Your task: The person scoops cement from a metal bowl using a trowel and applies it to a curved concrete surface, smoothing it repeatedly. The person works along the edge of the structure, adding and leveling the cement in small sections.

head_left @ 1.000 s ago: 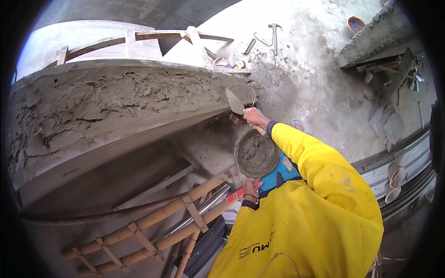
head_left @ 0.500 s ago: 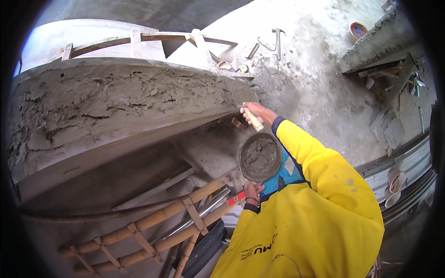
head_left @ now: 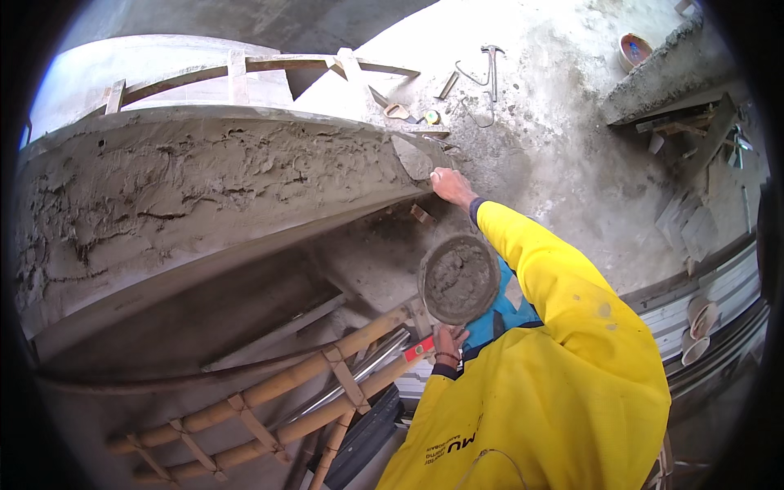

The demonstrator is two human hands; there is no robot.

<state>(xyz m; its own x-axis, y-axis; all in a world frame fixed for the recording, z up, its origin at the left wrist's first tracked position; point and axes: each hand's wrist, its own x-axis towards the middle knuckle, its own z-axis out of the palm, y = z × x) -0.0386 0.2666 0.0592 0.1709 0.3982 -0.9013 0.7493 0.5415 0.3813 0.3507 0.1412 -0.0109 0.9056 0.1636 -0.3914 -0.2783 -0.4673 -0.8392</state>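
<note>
My right hand [head_left: 454,186] is closed round the handle of a trowel, whose handle the fist mostly hides. The flat trowel blade [head_left: 413,158] lies against the right end of a long beam coated in rough wet grey mortar [head_left: 212,171]. Close to my body is a round bowl [head_left: 425,304], filled with the same grey mortar. My left hand [head_left: 448,343] grips it at the near rim from below, and part of that hand is hidden under the bowl.
A bamboo ladder [head_left: 286,430] and a red spirit level [head_left: 419,349] lie at lower left. Beyond the beam, a hammer [head_left: 492,72], a handsaw [head_left: 398,112] and a tape measure [head_left: 430,118] rest on pale concrete. An orange bucket [head_left: 633,51] stands far right.
My right hand has moved forward from above the bowl, taking the trowel blade out of the mortar and onto the beam's right end. The left hand and bowl have hardly moved.
</note>
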